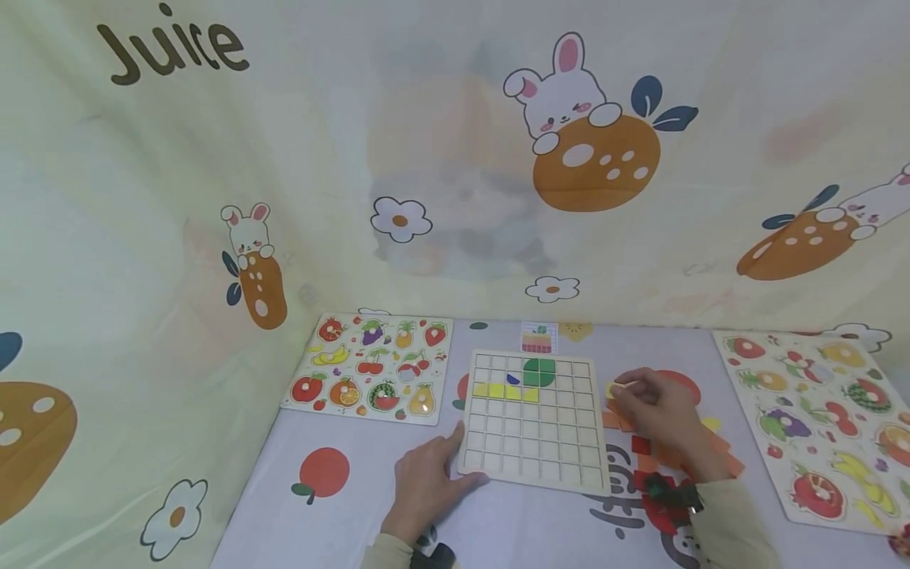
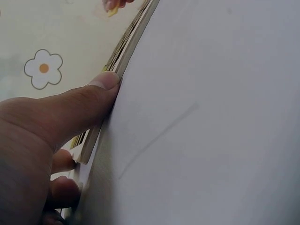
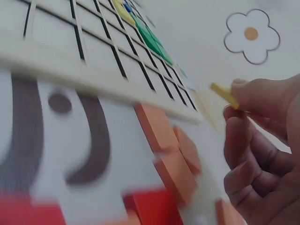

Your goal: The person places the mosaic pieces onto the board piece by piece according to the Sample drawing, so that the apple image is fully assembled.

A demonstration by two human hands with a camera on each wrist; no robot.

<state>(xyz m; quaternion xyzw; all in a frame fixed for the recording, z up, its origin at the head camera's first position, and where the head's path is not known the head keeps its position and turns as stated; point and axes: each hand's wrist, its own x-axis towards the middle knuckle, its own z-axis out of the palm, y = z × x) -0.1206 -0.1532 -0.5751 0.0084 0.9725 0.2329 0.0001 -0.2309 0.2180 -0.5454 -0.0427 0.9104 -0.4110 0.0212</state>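
Observation:
A square wooden grid board (image 1: 533, 431) lies on the table. In its upper rows sit a green leaf-like shape (image 1: 539, 372), a small blue piece (image 1: 513, 379) and a row of yellow squares (image 1: 498, 390). My left hand (image 1: 430, 478) holds the board's near left corner, thumb along the front edge and forefinger by the left side. In the left wrist view the thumb (image 2: 89, 96) presses the board's edge. My right hand (image 1: 661, 415), just right of the board, pinches a yellow piece (image 3: 225, 95) between thumb and forefinger, raised above the table.
Loose orange pieces (image 3: 157, 127) and red pieces (image 3: 157, 206) lie right of the board, partly under my right hand. A small picture card (image 1: 539, 337) is behind the board. Fruit puzzle boards stand to the left (image 1: 370, 367) and right (image 1: 817, 427). A printed curtain (image 1: 462, 158) hangs behind.

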